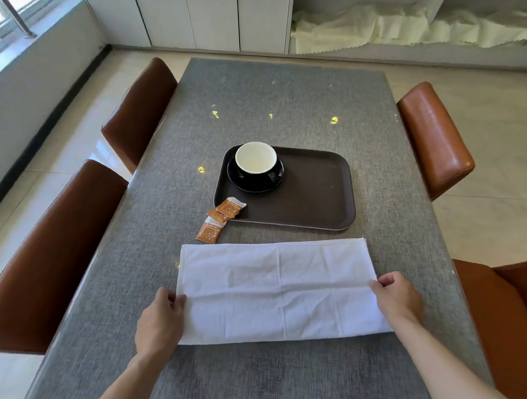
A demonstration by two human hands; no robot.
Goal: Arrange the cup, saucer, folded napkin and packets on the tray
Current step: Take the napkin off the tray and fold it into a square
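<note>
A white napkin (276, 290) lies flat on the table as a wide folded rectangle. My left hand (160, 323) pinches its left edge and my right hand (397, 296) pinches its right edge. Beyond it sits a dark brown tray (317, 193). In the tray's far left corner a black cup (255, 163) with a white inside stands on a black saucer (255, 181). Two orange packets overlap at the tray's near left corner: one packet (230, 207) rests on the tray's rim, the other packet (211, 229) lies on the table.
The table (282, 107) has a grey woven cover. Brown leather chairs stand at the left (138, 114), near left (51, 256), right (433, 135) and near right (513, 323). White cabinets and a shelf with pale cloth (399, 27) line the far wall.
</note>
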